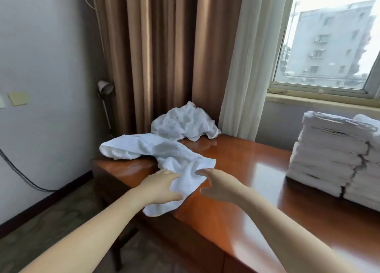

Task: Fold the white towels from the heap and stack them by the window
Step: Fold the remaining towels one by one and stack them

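The left hand [162, 185] is seen clasped on the near part of a loose white towel [176, 157], cloth being caught between its fingers and thumb; the right hand [219, 185] is held spread and unclenched, its fingertips at the towel's right edge, nothing being pinched by it. Trouble may be expected from the way the towel lies: its near end hangs over the front edge of the desk [236, 159] and its far end droops off the left corner, so a one-handed pull could let it be dragged to the floor; the far part also appears to touch the heap [185, 122], so other cloth might be drawn along with it. The towel is thus found directly under and between the hands, stretching away leftward and back; the heap is set behind it, against the brown curtain [154, 57]; the folded stacks [324, 153] are stood well to the right of the right hand, below the window [329, 46].
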`<state>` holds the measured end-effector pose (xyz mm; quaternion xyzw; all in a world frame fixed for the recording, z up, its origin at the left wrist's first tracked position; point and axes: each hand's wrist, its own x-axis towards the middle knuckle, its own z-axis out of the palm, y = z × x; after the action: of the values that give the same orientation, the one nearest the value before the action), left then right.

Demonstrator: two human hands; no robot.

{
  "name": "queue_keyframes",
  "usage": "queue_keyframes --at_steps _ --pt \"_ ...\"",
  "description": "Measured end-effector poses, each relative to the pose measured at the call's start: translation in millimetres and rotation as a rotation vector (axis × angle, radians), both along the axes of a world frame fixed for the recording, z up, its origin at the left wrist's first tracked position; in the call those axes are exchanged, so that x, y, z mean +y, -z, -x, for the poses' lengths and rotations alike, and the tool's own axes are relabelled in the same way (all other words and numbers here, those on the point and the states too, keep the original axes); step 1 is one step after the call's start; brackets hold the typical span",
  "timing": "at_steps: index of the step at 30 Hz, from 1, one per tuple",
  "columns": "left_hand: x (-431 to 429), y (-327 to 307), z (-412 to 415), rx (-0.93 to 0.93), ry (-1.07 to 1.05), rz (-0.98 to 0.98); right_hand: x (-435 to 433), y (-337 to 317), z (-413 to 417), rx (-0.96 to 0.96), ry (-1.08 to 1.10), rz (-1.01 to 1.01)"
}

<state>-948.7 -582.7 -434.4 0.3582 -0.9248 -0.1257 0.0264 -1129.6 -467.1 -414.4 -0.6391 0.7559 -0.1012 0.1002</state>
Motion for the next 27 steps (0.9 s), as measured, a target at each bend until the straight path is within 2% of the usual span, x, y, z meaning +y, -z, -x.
queue_keyframes --at_steps 5,8,12,15,19,21,23,25,27 --pt "-10.3 20.8 -7.1 0.009 -0.003 -0.12 -28.2 29.3 -8.4 -0.117 0.018 -0.006" --pt "-12.1 19.5 -3.7 0.078 0.045 -0.196 -38.8 36.5 -9.1 -0.16 0.037 0.015" --pt "-5.3 18.1 3.9 0.168 0.099 -0.368 -44.5 40.2 -4.2 -0.081 0.05 0.02" --pt "-3.1 10.7 13.5 0.224 0.116 -0.405 -44.9 35.8 8.6 0.029 0.147 0.042" --pt "5.7 4.8 37.6 0.376 0.08 -0.445 -29.7 33.6 25.0 0.052 0.221 -0.059" --pt "10.5 3.9 49.9 0.391 0.052 -0.314 -17.2 36.7 35.0 0.109 0.253 -0.084" --pt "12.3 3.9 59.1 0.368 0.044 -0.1 -2.2 38.9 44.7 0.168 0.26 -0.112" --pt "13.0 5.5 66.7 0.28 0.038 0.102 17.5 37.4 54.3 0.177 0.281 -0.137" --pt "15.9 9.2 74.1 0.138 0.048 0.207 39.5 30.1 62.6 0.14 0.312 -0.162"
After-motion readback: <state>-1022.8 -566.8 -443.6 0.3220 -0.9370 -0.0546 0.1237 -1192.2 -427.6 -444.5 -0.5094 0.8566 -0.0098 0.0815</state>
